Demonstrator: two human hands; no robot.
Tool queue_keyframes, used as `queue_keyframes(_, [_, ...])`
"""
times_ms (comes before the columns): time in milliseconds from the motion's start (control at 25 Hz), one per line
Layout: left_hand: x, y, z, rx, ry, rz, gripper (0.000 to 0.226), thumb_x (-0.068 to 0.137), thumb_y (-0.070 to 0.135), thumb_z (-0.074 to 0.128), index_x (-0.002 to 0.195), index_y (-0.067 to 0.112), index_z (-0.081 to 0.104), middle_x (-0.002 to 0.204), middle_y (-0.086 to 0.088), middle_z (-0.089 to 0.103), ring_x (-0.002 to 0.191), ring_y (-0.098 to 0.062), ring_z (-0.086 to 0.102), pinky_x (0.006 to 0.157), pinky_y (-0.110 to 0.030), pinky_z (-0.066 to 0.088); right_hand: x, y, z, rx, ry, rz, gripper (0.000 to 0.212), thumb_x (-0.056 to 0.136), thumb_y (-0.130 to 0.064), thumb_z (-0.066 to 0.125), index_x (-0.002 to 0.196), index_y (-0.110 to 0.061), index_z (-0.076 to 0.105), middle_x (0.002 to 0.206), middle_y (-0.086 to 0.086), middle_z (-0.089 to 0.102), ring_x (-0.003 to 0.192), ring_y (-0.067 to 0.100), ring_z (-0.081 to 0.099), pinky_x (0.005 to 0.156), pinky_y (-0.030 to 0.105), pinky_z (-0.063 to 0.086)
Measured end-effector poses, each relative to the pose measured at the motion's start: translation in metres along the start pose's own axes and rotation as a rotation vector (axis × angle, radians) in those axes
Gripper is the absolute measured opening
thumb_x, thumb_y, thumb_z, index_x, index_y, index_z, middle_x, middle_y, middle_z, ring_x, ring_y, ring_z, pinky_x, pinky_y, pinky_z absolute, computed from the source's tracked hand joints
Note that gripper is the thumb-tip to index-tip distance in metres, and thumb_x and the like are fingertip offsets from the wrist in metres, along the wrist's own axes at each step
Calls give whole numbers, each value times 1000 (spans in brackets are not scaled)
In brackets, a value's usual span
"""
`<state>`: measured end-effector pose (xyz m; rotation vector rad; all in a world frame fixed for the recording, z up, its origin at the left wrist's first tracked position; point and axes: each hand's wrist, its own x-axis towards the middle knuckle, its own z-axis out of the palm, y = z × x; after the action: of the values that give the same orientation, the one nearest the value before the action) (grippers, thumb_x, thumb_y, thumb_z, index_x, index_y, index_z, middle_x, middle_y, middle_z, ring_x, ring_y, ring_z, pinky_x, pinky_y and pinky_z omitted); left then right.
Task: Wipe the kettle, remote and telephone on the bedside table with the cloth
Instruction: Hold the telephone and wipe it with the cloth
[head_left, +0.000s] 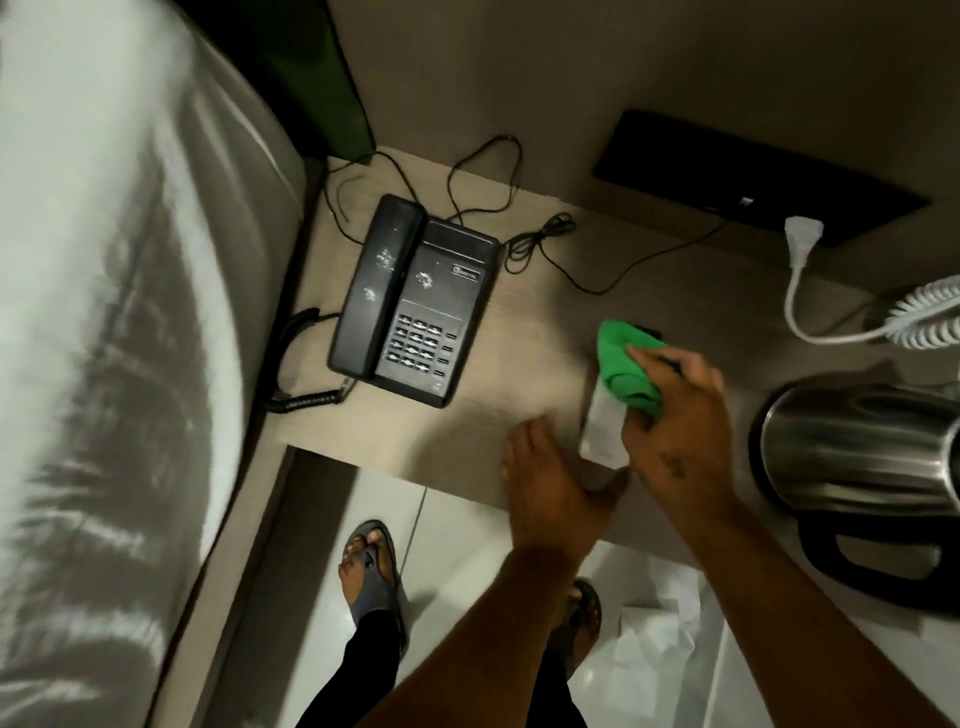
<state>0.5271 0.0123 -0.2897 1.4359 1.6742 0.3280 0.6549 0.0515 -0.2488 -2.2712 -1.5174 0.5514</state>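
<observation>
A green cloth (626, 364) is bunched in my right hand (675, 415), which presses it onto the far part of a pale remote (602, 431) lying on the bedside table (519, 312). My left hand (550, 478) rests at the remote's near end by the table's front edge, its thumb touching the remote. A black telephone (415, 301) with white smudges on its handset sits at the table's left. The steel kettle (862, 452) with a black handle stands at the right edge of the view.
A bed with a white sheet (104, 338) runs along the left. Black cables (540, 244) lie behind the telephone. A white plug and coiled cord (924, 317) sit at the far right below a black wall panel (753, 176). My sandalled feet (371, 566) stand on tiled floor.
</observation>
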Motion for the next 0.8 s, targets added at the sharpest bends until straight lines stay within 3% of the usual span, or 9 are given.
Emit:
queue_keyframes(80, [2, -24, -40, 25, 173, 64, 104, 65, 79, 65, 147, 20, 38, 145, -4, 46, 135, -21, 39, 113, -36, 30, 12, -38, 4, 64, 79, -105, 66, 66, 1, 62, 128, -22, 58, 121, 5, 52, 111, 27, 44, 89, 33, 46])
queue_keyframes(200, [22, -60, -99, 169, 395, 57, 129, 60, 85, 65, 153, 5, 26, 155, -21, 35, 143, -34, 30, 116, -45, 21, 50, -102, 28, 60, 134, -245, 57, 71, -7, 63, 126, -20, 60, 126, 11, 55, 112, 34, 46, 89, 41, 47])
queue_keyframes(360, [75, -76, -142, 225, 350, -73, 156, 42, 89, 72, 156, 3, 10, 163, -21, 21, 151, -38, 19, 120, -54, 15, 72, -148, 70, 15, 2, -355, 48, 75, -5, 75, 121, -17, 64, 138, 19, 50, 126, 46, 43, 100, 57, 43])
queue_keyframes(520, [97, -80, -144, 184, 258, -39, 159, 38, 88, 72, 155, 4, 4, 163, -21, 19, 152, -37, 16, 121, -54, 17, 73, -145, 86, -103, -150, -335, 63, 74, 3, 70, 129, -25, 57, 154, 10, 34, 142, 37, 23, 106, 57, 37])
queue_keyframes(600, [100, -79, -142, 162, 267, -55, 156, 40, 87, 72, 154, 5, 6, 161, -21, 22, 150, -37, 19, 120, -54, 19, 77, -141, 86, -141, -228, -370, 66, 71, -13, 72, 132, -28, 53, 158, 6, 24, 145, 32, 13, 108, 57, 35])
queue_keyframes(720, [102, -80, -141, 162, 309, -45, 146, 46, 82, 71, 153, 3, 10, 157, -21, 29, 147, -38, 26, 119, -55, 25, 74, -148, 87, -107, -220, -340, 62, 75, -61, 62, 127, -29, 54, 155, 1, 23, 142, 28, 15, 107, 49, 31])
queue_keyframes(800, [103, -80, -140, 169, 311, -39, 143, 48, 83, 68, 153, 4, 11, 156, -22, 31, 145, -39, 28, 118, -55, 26, 73, -156, 92, -98, -110, -277, 52, 81, -62, 56, 120, -28, 58, 149, 5, 32, 136, 29, 25, 100, 46, 40])
